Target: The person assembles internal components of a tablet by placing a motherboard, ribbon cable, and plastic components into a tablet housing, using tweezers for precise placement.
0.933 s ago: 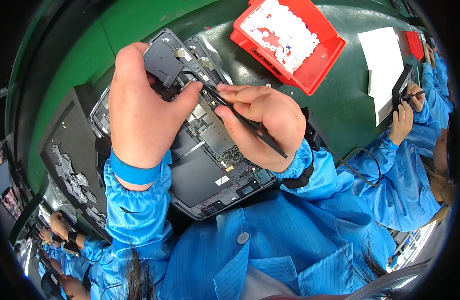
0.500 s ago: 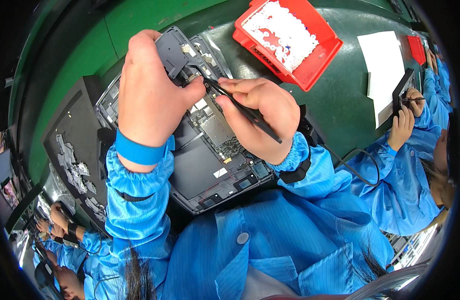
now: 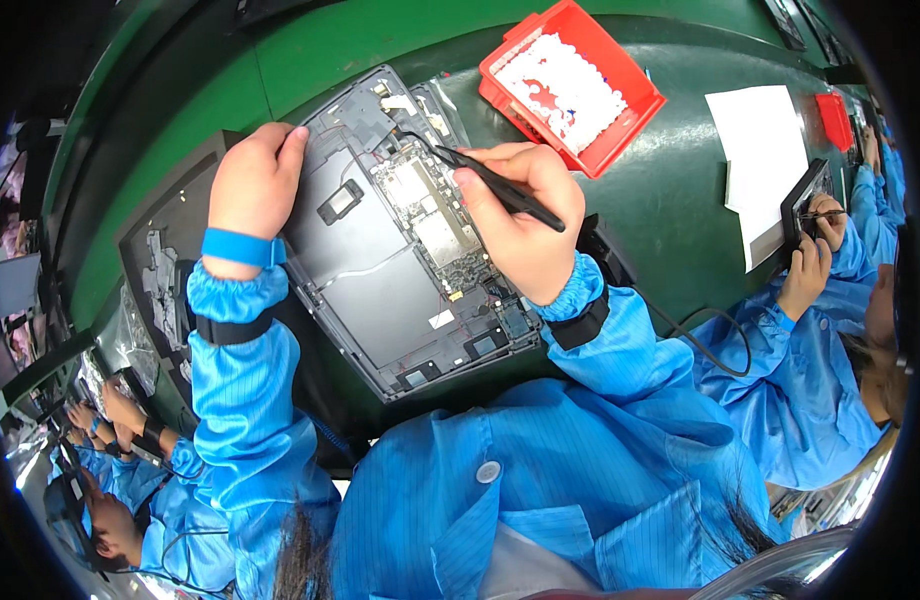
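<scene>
In front of me lies an opened flat electronic device [image 3: 365, 315], its grey casing tilted on the bench and its circuit board [image 3: 440, 238] exposed. My left hand [image 3: 252, 190], wearing a blue wrist strap, grips the casing's left edge; its thumb shows and some fingers are hidden. My right hand [image 3: 535, 215] pinches black tweezers [image 3: 508, 192]. Their bent tip is over the upper end of the board, near a dark cable; whether it touches cannot be told. A small black rectangular part [image 3: 341, 201] rests inside the casing, left of the board.
A red bin [image 3: 625, 140] of small white pieces stands beyond my right hand. Left of the device is a dark tray [image 3: 140, 222] with silvery scraps. White paper [image 3: 760, 130] lies on the right, beside a co-worker's hands [image 3: 810, 255] holding another device. A black cable [image 3: 720, 370] loops by my right sleeve.
My left hand has moved off the device's upper part to its left edge, uncovering the casing and the small black part. The tweezers remain by the board; the device has shifted slightly.
</scene>
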`<state>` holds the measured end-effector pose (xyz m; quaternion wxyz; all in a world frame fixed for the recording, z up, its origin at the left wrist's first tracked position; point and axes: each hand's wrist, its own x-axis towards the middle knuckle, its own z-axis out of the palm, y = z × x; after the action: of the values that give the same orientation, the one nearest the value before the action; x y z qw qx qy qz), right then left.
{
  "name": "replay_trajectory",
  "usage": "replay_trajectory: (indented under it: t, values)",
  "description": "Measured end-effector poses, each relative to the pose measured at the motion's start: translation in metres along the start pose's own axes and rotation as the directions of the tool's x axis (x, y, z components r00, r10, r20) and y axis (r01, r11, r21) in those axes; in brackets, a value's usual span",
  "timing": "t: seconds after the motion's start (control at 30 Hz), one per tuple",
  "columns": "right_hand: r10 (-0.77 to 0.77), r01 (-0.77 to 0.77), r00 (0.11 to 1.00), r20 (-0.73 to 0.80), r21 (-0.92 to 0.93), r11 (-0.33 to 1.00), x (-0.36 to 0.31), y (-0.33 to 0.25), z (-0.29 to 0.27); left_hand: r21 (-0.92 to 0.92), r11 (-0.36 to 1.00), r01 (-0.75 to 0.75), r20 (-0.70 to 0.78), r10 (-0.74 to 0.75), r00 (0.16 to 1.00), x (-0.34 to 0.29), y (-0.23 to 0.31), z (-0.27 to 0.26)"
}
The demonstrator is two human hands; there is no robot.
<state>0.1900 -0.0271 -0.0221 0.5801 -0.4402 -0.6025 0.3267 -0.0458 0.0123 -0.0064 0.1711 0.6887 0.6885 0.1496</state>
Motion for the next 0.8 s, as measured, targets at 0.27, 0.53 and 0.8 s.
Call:
replay_trajectory:
  t: [0.27, 0.53, 0.8]
  values:
    - [-0.052, 0.056, 0.996, -0.069, 0.057, 0.997, -0.03, -0.006, -0.042, -0.018, 0.999, -0.046, 0.162, 0.048, 0.986, 0.018, -0.002, -0.02]
    - [-0.045, 0.075, 0.986, -0.162, 0.181, 0.981, -0.037, 0.002, -0.06, -0.275, 0.958, -0.081, 0.247, 0.152, 0.957, 0.023, -0.01, -0.065]
    - [0.011, 0.031, 0.975, -0.22, 0.187, 0.982, -0.042, -0.002, -0.06, -0.598, 0.773, 0.209, 0.041, -0.231, 0.972, 0.065, -0.291, -0.111]
